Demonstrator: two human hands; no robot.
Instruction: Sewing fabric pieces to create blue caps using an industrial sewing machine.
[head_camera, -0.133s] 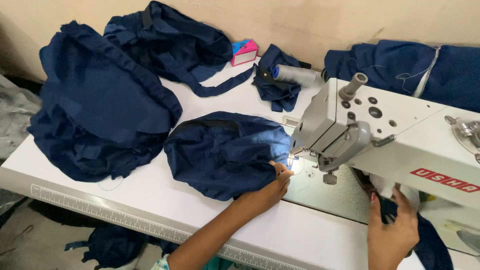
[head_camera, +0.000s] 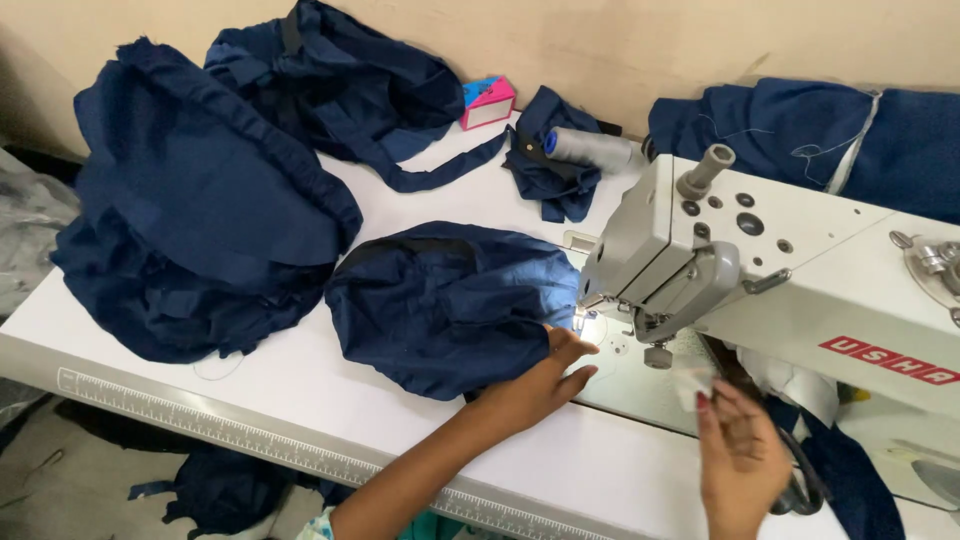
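Head view: left hand (head_camera: 545, 380) lies flat, grip apart, on the navy fabric piece (head_camera: 450, 305) beside the needle; fingertips could get pricked. Right hand (head_camera: 740, 455) pinches a white scrap (head_camera: 693, 383).

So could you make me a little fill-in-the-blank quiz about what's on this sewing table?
1. The left hand rests on a piece of dark ____ cloth beside the needle.
2. The right hand pinches a small ____ scrap.
3. The grey thread spool lies on its ____.
4. The small box near the wall is pink and ____.

Missing words: blue; white; side; blue
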